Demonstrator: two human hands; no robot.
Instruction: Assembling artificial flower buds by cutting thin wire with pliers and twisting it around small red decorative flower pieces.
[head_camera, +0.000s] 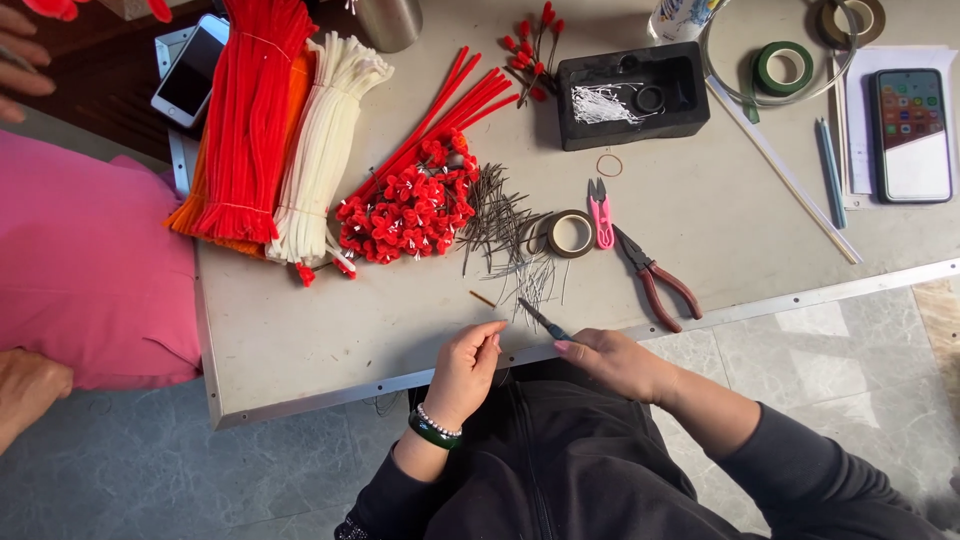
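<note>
At table edge — right hand (612, 362) grips pliers (541, 320), left hand (466, 370) pinches wire.

A black smartphone (911, 135) is lying far right, screen lit with coloured icons; a white phone (190, 70), seemingly dark-screened, is lying far left.

A matt grey bench (330, 320) with a bare metal edge strip is being shown. Fuzzy chenille stems are being seen in the red bundle (250, 110) and the white bundle (318, 140). Thin dull metal wires (500, 225) are being displayed beside steel pliers (655, 275) with glossy reddish plastic grips. A glossy glass-fronted phone (912, 135) is being shown on white paper (905, 60).
</note>
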